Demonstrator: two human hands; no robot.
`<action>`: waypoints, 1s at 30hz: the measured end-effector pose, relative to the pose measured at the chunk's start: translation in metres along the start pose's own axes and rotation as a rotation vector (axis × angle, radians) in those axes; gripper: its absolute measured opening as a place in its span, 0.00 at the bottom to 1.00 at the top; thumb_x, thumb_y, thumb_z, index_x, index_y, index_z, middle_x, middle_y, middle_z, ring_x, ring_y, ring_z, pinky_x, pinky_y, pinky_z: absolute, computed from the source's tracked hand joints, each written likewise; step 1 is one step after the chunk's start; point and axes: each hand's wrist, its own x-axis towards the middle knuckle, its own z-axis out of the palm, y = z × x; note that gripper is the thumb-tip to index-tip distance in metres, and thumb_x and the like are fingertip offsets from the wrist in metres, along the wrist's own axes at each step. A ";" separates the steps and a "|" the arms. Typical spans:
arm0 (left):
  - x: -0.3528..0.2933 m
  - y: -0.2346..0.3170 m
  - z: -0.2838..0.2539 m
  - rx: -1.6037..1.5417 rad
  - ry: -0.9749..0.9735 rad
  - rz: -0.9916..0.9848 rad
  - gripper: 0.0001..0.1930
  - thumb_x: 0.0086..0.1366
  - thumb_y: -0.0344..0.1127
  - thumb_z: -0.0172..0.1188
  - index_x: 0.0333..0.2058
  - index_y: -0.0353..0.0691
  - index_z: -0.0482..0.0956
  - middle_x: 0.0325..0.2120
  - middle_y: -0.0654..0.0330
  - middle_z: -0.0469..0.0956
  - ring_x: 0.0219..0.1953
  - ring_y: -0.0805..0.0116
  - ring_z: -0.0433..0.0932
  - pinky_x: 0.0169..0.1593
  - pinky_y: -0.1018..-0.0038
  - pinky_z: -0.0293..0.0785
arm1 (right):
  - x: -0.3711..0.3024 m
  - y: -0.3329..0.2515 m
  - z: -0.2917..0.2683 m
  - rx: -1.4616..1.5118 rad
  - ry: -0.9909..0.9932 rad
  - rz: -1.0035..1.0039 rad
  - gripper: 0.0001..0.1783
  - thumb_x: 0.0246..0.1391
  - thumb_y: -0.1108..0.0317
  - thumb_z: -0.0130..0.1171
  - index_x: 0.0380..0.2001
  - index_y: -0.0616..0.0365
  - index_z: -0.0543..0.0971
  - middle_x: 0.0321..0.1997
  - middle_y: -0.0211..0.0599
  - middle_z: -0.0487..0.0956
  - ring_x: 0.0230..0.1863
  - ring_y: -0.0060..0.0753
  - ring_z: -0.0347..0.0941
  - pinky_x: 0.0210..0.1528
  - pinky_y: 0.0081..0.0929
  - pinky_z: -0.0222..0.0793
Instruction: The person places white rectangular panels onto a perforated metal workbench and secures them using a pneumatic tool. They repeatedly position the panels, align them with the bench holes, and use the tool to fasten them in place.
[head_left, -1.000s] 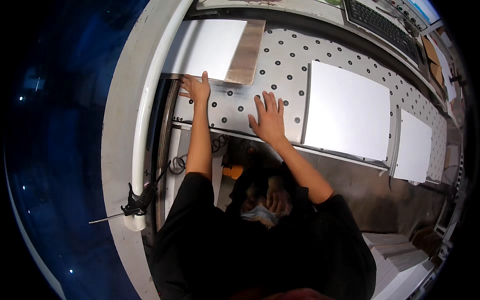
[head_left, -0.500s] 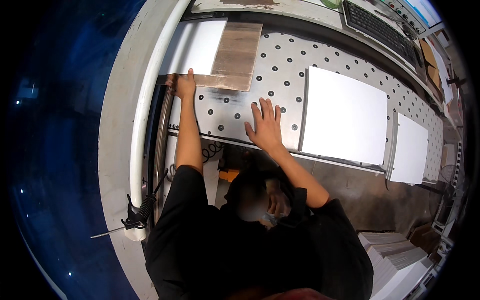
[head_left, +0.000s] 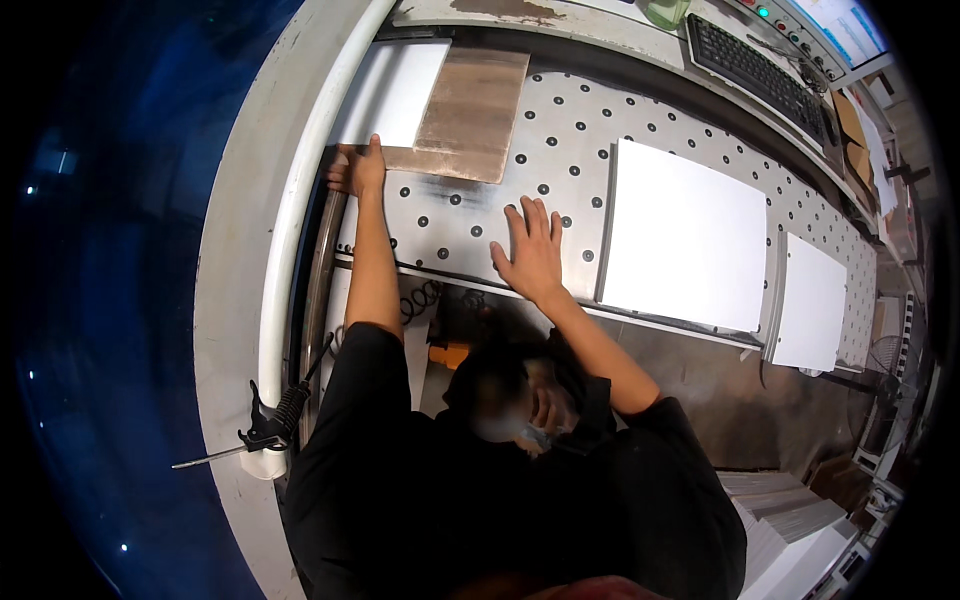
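Note:
A white sheet (head_left: 395,95) lies on a brown board (head_left: 475,115) at the far left of the metal table (head_left: 440,220). At their near edge is my left hand (head_left: 362,170), its thumb stretched up against the sheet's edge and its fingers pointing left toward the white bar. Those fingers are partly in shadow, and no grip on the sheet shows. My right hand (head_left: 533,248) rests on the table with its fingers spread, holding nothing. To its right lies a stack of large white sheets (head_left: 685,235), apart from the hand.
A smaller white stack (head_left: 810,300) lies farther right. A white bar (head_left: 300,220) with a black spring clamp (head_left: 275,425) runs along the left. A keyboard (head_left: 755,75) and a button panel (head_left: 785,35) stand at the back. Piled boards (head_left: 790,530) stand low at right.
My left hand has shifted very slightly left along the near edge of the sheet. My right hand stays in place. The whole view has tilted a little.

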 end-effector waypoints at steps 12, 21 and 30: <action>-0.025 -0.005 -0.014 -0.201 0.048 0.071 0.57 0.60 0.78 0.52 0.74 0.40 0.53 0.68 0.20 0.49 0.74 0.25 0.37 0.75 0.45 0.29 | 0.108 0.036 0.011 0.027 0.024 -0.106 0.40 0.54 0.49 0.67 0.65 0.55 0.69 0.68 0.60 0.65 0.72 0.65 0.55 0.74 0.57 0.48; -0.022 -0.004 -0.005 -0.101 0.043 0.097 0.58 0.61 0.80 0.48 0.74 0.36 0.52 0.67 0.20 0.53 0.74 0.25 0.40 0.74 0.45 0.32 | 0.108 0.043 0.014 -0.087 0.051 -0.219 0.34 0.60 0.49 0.62 0.64 0.55 0.70 0.68 0.58 0.66 0.70 0.66 0.60 0.71 0.59 0.54; -0.015 -0.012 -0.004 -0.141 0.102 0.085 0.58 0.59 0.82 0.48 0.74 0.40 0.52 0.69 0.26 0.52 0.74 0.27 0.40 0.74 0.45 0.35 | 0.140 -0.007 0.045 0.138 -0.083 -0.248 0.40 0.54 0.64 0.63 0.70 0.54 0.63 0.72 0.62 0.59 0.77 0.63 0.49 0.76 0.65 0.37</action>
